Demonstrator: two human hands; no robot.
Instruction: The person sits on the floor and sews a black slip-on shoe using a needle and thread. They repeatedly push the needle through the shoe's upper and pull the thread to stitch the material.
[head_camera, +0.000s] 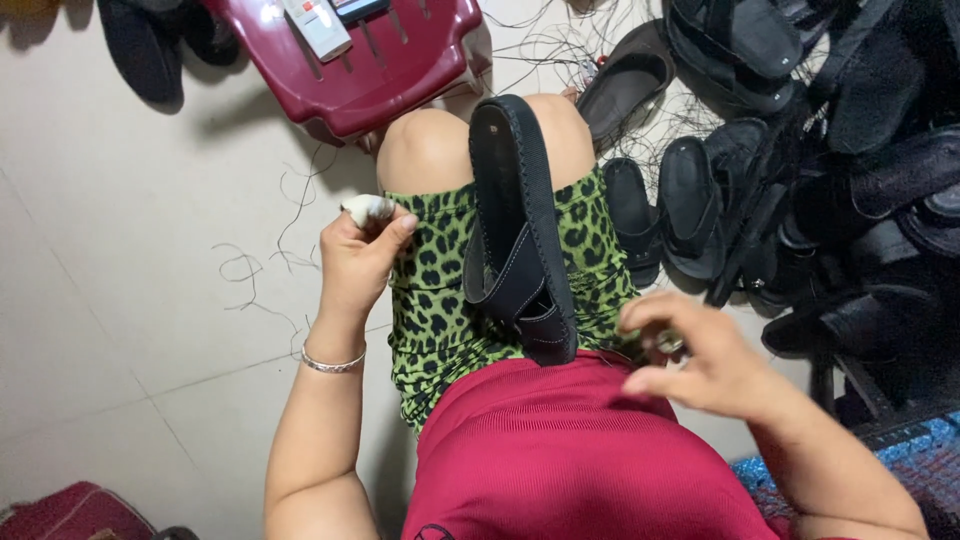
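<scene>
Head view, looking down at seated person on pale tiled floor

Pile of black sandals fills far right, heaped, several overlapping; extends from far edge down toward near right

Maroon plastic stool at far centre-left, slatted top, two flat oblong items lying on it. Dark footwear just left of it at far edge

Lap: leopard-print green shorts, red top nearest camera. Bare knees point far

Black sandal clamped upright between the knees, sole edge facing camera, toe end far, strap end near, resting on the lap at centre. Straps hang on its left side

Blue patterned cloth at near right corner. Maroon item at near left corner, only partly in frame

Left hand: left of the sandal, apart from it, raised above the left thigh. Fingers clenched; a small whitish object shows at the top of the fist, kind cannot tell. Silver bangle on wrist

Right hand: right of the sandal's near end, just beside the right thigh. Fingers curled around a small item, partly hidden; kind cannot tell

Loose dark threads scattered on floor left of the knees, more strands at far centre
</scene>
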